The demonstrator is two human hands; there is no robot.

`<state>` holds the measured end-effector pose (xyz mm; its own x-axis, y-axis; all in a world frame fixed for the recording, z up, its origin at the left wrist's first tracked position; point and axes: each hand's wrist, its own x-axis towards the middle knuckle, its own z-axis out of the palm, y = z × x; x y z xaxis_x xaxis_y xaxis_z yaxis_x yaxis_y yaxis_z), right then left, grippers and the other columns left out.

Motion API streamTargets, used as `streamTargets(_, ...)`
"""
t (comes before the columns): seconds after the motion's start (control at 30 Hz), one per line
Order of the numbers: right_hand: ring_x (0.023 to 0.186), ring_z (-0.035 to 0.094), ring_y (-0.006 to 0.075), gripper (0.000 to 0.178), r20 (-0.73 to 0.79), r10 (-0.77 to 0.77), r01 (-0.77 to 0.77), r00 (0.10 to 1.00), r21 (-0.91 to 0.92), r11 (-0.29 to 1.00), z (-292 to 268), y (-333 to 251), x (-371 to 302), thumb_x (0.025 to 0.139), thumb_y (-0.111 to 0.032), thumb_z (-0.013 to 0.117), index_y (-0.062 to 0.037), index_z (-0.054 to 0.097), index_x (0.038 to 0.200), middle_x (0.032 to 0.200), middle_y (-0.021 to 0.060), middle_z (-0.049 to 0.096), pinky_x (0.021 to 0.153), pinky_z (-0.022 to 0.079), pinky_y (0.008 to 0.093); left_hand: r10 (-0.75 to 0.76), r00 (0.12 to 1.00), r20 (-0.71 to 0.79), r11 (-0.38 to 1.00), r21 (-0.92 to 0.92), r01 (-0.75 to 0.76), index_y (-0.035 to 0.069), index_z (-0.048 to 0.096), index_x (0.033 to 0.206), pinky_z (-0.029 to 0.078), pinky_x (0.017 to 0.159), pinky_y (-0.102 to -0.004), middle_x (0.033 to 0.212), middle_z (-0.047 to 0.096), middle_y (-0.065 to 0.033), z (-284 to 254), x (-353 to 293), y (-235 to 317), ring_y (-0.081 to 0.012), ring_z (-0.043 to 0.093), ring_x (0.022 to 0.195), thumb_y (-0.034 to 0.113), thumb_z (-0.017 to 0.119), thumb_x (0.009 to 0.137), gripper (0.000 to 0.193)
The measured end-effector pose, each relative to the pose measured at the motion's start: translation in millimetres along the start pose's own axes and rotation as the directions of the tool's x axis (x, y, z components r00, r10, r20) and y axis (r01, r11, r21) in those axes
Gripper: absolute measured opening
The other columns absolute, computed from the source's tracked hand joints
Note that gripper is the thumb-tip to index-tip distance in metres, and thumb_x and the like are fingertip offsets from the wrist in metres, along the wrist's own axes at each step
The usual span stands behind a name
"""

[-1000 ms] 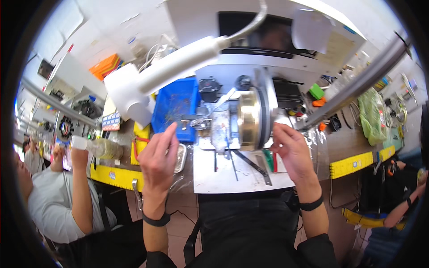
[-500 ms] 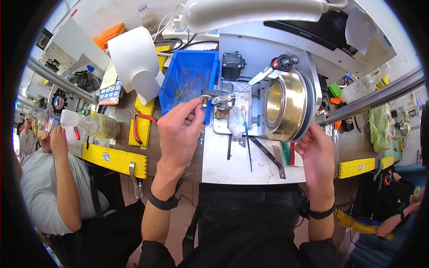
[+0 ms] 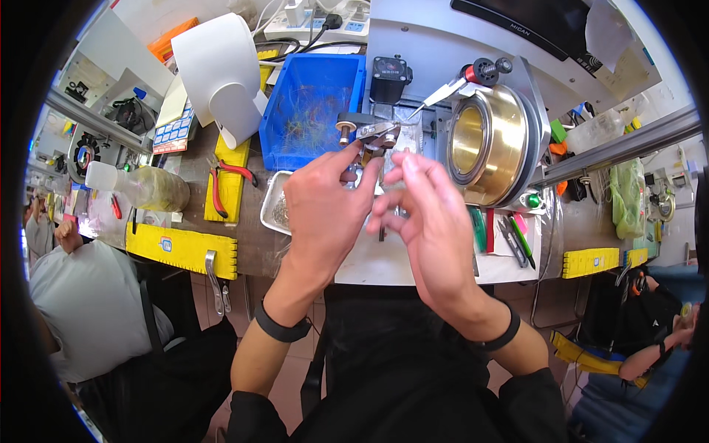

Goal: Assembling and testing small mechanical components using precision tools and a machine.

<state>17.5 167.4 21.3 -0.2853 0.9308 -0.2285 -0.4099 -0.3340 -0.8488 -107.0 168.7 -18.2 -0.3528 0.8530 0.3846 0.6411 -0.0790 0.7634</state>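
Note:
My left hand [image 3: 325,203] reaches up to a small metal clamp [image 3: 380,135] at the middle of the bench machine. Its thumb and forefinger are drawn together just below the clamp; what lies between them is hidden. My right hand [image 3: 432,232] is beside it, slightly blurred, fingers apart and nothing visible in them. A lever with a round knob [image 3: 345,130] juts left from the clamp. A white-and-silver pointed arm with a red spool [image 3: 484,71] slants down toward the clamp. To the right stands a large brass wheel [image 3: 509,144], untouched.
A blue bin [image 3: 314,111] with thin wire scraps stands left of the machine, a small white tray [image 3: 275,210] in front of it. Red-handled pliers [image 3: 216,192] lie on a yellow strip. Pens [image 3: 521,240] lie at the right. Another person [image 3: 96,295] sits at the left.
My left hand has gone from the lever's knob rightward to below the clamp. My right hand has left the brass wheel and come in beside the left. The view has shifted a little.

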Motion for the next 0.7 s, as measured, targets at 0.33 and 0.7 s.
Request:
streamTargets(0.33, 0.075, 0.061, 0.0139, 0.018, -0.053, -0.147, 0.154, 0.988, 0.156, 0.976, 4, 8, 35, 0.104, -0.015, 0.051, 0.0022, 0.048, 0.111, 0.092, 0.0091, 0.054, 0.067, 0.06, 0.0324, 0.125, 0.992, 0.014, 0.979, 0.162, -0.125, 0.002, 0.069, 0.085, 0.049, 0.057, -0.0394, 0.07, 0.065, -0.0177, 6, 4, 3, -0.0354, 0.065, 0.064, 0.004, 0.071, 0.071, 0.014)
streamTargets(0.7, 0.068, 0.063, 0.0164, 0.016, -0.052, -0.19, 0.196, 0.98, 0.17, 0.966, 0, 9, 45, 0.101, -0.013, 0.054, 0.0021, 0.048, 0.104, 0.083, 0.0099, 0.057, 0.06, 0.06, 0.0323, 0.126, 0.992, -0.007, 0.978, 0.166, -0.124, 0.001, 0.067, 0.079, 0.048, 0.057, -0.0415, 0.067, 0.063, -0.0189, 10, 6, 5, -0.0363, 0.064, 0.063, 0.004, 0.071, 0.069, 0.011)
